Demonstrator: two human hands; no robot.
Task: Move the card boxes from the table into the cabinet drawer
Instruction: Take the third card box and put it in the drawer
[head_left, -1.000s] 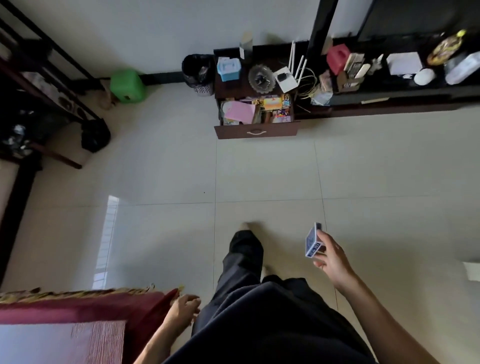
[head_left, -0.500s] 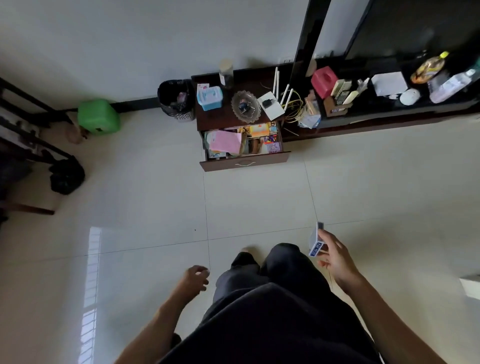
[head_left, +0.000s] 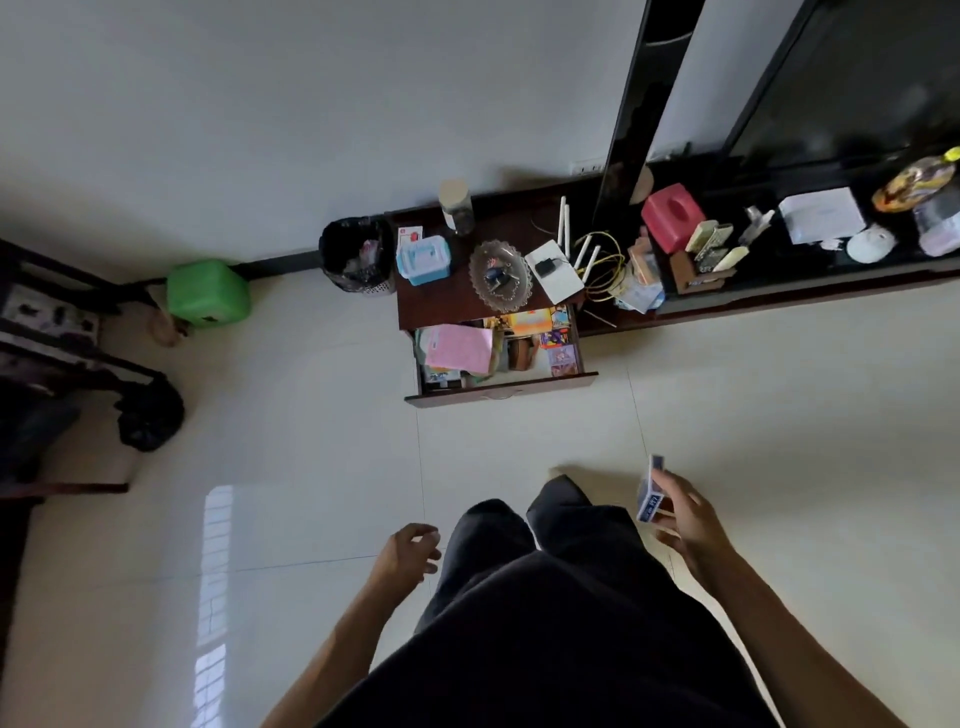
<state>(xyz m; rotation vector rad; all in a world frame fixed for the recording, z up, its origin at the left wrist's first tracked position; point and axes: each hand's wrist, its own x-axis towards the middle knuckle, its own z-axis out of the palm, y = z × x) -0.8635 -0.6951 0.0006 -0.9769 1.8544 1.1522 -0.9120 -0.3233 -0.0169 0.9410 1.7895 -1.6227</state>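
My right hand (head_left: 685, 514) grips a blue card box (head_left: 650, 491), held upright at hip height above the tiled floor. My left hand (head_left: 408, 553) hangs beside my dark trousers, fingers loosely curled around nothing. Ahead stands a dark wooden cabinet (head_left: 441, 301) with its drawer (head_left: 501, 389) pulled out. The drawer holds pink paper, colourful packets and small boxes. A stretch of floor lies between me and the drawer.
On the cabinet top sit a blue plastic case (head_left: 423, 259), a glass dish (head_left: 501, 275) and a white router (head_left: 555, 270). A black waste bin (head_left: 358, 254) and a green stool (head_left: 208, 293) stand to its left. A long dark shelf (head_left: 779, 286) runs right.
I have walked forward: the cabinet and open drawer appear larger and lower in view. The red-covered table has dropped out of sight. My right hand still carries the card box.
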